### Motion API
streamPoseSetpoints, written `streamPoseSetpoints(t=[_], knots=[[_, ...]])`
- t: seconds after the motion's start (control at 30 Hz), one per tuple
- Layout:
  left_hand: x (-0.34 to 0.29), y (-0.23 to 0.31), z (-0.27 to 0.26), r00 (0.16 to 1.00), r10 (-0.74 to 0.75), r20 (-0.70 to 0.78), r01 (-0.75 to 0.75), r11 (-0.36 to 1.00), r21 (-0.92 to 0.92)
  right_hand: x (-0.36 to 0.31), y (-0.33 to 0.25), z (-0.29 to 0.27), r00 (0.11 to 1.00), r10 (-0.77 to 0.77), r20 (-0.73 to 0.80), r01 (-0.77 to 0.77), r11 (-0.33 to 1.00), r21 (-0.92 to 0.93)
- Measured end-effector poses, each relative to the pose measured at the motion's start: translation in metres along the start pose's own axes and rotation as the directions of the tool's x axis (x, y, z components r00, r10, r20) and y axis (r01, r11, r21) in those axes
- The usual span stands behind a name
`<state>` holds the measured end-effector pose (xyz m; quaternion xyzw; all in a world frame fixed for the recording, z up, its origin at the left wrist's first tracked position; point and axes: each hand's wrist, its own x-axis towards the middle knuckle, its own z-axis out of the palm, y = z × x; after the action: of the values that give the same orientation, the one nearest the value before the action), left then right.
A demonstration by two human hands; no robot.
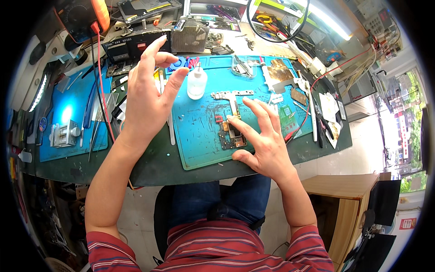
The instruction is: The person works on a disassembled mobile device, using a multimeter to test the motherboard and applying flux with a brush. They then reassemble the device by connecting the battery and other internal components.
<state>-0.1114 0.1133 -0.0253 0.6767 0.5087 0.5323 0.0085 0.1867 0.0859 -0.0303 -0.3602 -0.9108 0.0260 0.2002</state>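
Small dark circuit board lying flat on the blue mat, right by the spread fingers of the right hand. Probably super light and stiff, likely fragile too with all those tiny parts on top, so best taken by the outer edges, no pressing on the middle. Pale T-shaped piece just beyond the board; can't tell joined or loose. Right hand palm-down, forearm in from the lower right, index fingertip over the board's upper end, thumb near the lower one; can't tell touching from hovering. Grip there apart, not clamped on anything. Left hand up high over the mat's left side, thumb and fingers well apart, grip holding nothing. Clear bottle standing just beside that left thumb in the view. Further out: clear plastic box with small bits inside, brown sheet, dark green surface under the mat, metal vise way over left.
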Motion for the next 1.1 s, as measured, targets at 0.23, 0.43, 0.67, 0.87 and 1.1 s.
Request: streamPoseSetpoints(t=[0.23,0.43,0.67,0.87,1.1], knots=[[0.001,0.001,-0.002,1.000,-0.018,0.001,0.018,1.000,0.000,0.003,-0.004,-0.007,0.995,-0.092,0.033,0.092,0.996,0.014],[0.000,0.001,-0.002,1.000,-0.007,0.024,0.006,0.999,0.041,0.004,-0.004,-0.007,0.997,-0.072,0.014,0.071,0.997,0.025],[0.000,0.001,-0.002,0.999,-0.033,0.014,0.033,0.999,0.005,0.003,-0.003,-0.007,0.995,-0.094,0.023,0.093,0.995,0.034],[0.000,0.001,-0.004,0.999,-0.029,0.034,0.028,0.999,0.037,0.000,0.003,-0.004,0.997,-0.008,-0.075,0.011,0.999,0.047],[0.000,0.001,-0.002,0.999,-0.044,0.015,0.044,0.999,0.024,0.008,0.005,0.002,0.996,0.080,-0.048,-0.082,0.996,-0.042]])
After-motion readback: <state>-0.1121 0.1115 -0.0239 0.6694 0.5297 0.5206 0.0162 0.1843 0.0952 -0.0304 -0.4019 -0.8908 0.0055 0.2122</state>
